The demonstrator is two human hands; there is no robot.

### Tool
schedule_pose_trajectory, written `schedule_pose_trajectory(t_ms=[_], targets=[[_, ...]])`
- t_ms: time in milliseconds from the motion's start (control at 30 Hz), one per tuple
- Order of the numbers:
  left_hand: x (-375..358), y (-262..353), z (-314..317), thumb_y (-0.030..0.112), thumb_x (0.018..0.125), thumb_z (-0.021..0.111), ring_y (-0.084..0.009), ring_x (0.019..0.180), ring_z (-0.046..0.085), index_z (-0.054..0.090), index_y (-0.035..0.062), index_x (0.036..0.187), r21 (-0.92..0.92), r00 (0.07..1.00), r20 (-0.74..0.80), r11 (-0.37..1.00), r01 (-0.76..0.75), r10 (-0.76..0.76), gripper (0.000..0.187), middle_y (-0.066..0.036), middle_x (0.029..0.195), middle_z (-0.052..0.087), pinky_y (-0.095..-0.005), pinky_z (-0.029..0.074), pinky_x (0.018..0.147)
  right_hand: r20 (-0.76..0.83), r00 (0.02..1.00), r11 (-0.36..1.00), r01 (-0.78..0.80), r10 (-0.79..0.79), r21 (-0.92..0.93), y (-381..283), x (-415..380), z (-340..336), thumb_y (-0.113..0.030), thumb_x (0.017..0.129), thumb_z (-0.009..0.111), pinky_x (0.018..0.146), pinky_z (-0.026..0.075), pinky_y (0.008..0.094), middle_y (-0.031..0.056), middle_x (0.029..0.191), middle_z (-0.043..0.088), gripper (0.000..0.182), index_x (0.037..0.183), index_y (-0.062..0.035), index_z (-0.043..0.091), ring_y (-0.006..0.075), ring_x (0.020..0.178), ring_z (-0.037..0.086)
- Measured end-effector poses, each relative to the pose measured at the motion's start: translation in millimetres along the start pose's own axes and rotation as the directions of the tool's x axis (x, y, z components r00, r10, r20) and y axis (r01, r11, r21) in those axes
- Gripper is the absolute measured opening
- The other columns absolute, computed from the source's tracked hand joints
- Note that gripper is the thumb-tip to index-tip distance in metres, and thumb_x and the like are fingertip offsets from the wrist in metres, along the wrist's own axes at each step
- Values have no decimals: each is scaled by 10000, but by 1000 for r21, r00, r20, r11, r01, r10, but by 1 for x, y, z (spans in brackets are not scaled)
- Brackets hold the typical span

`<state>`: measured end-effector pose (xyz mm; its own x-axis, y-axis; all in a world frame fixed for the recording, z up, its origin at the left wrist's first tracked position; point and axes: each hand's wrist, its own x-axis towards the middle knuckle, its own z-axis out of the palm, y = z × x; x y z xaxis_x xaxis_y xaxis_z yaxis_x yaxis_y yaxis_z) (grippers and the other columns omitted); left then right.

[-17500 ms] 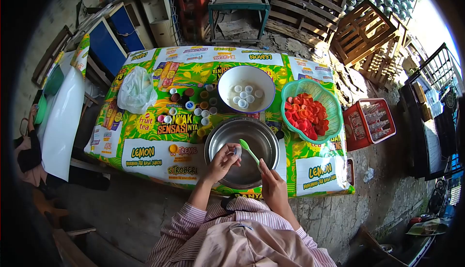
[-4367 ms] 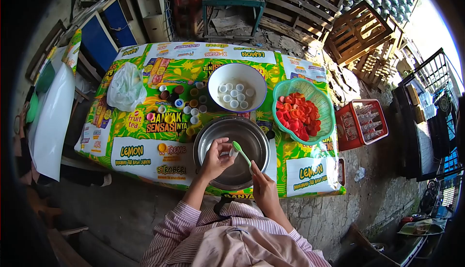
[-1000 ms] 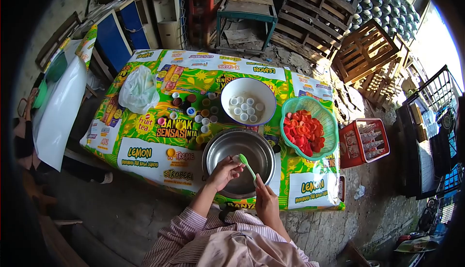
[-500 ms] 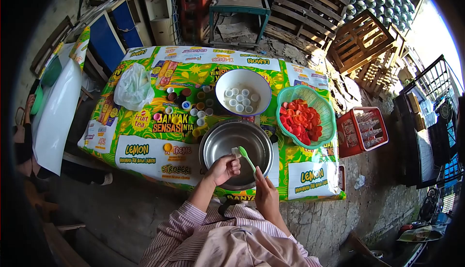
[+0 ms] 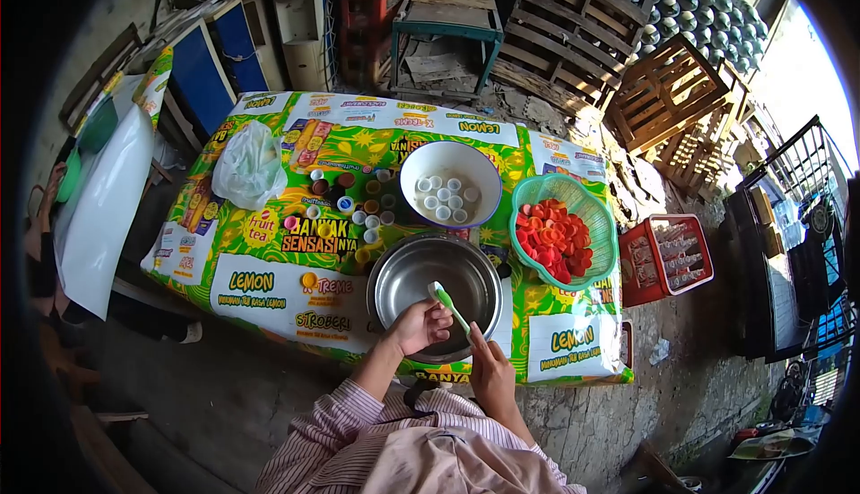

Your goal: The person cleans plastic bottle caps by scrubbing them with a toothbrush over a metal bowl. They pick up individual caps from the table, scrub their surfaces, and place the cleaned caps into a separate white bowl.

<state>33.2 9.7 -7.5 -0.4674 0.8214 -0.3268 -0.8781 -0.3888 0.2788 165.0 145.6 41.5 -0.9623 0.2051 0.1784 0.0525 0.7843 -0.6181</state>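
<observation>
My right hand [image 5: 491,370] is closed around the handle of a green and white toothbrush [image 5: 454,310], held slanting over a steel basin [image 5: 383,270]. My left hand [image 5: 419,327] is curled over the basin's near side, its fingertips close to the brush head. A small white bottle cap [image 5: 434,289] appears pinched there against the bristles, partly hidden. Behind the basin, a white enamel bowl [image 5: 475,155] holds several white caps [image 5: 444,197]. To the right stands a green plastic basket [image 5: 602,216] of red caps [image 5: 554,239].
Loose caps of mixed colours [image 5: 346,203] lie left of the bowl, near a white plastic bag [image 5: 250,167]. A red crate [image 5: 661,288] stands off the table's right side. Another person's hand [image 5: 55,180] shows at far left, by a white sheet [image 5: 109,216].
The toothbrush head has come down and left, and it now overlaps the white cap at my left fingertips. My left hand has lowered and shifted slightly right.
</observation>
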Motion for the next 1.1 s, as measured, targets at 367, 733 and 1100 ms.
schedule_pose_trajectory(t_ms=[367, 733, 1100], targets=[[-2, 4, -4, 297, 879, 515, -142, 852, 444, 519, 106, 872, -90, 952, 306, 995, 51, -21, 191, 22, 862, 438, -293, 387, 717, -58, 998, 983, 22, -12, 180, 12, 15, -1, -56, 869, 512, 522, 437, 419, 154, 737, 562, 448, 1302, -167, 479, 336, 594, 568], [4, 9, 0, 307, 887, 508, -144, 849, 447, 463, 114, 756, -80, 977, 205, 993, 84, -66, 239, 18, 833, 422, -311, 397, 712, -71, 997, 959, 41, -22, 280, 7, 22, 5, -32, 869, 509, 536, 440, 431, 212, 790, 590, 456, 1308, -145, 468, 372, 628, 587], [11, 14, -11, 259, 902, 490, -118, 858, 477, 470, 114, 819, 15, 982, 175, 997, 75, -77, 168, 20, 827, 465, -275, 410, 686, -24, 996, 984, -80, 85, 159, 11, 16, -1, -3, 854, 511, 539, 445, 410, 197, 805, 596, 504, 1331, -146, 439, 356, 626, 589]])
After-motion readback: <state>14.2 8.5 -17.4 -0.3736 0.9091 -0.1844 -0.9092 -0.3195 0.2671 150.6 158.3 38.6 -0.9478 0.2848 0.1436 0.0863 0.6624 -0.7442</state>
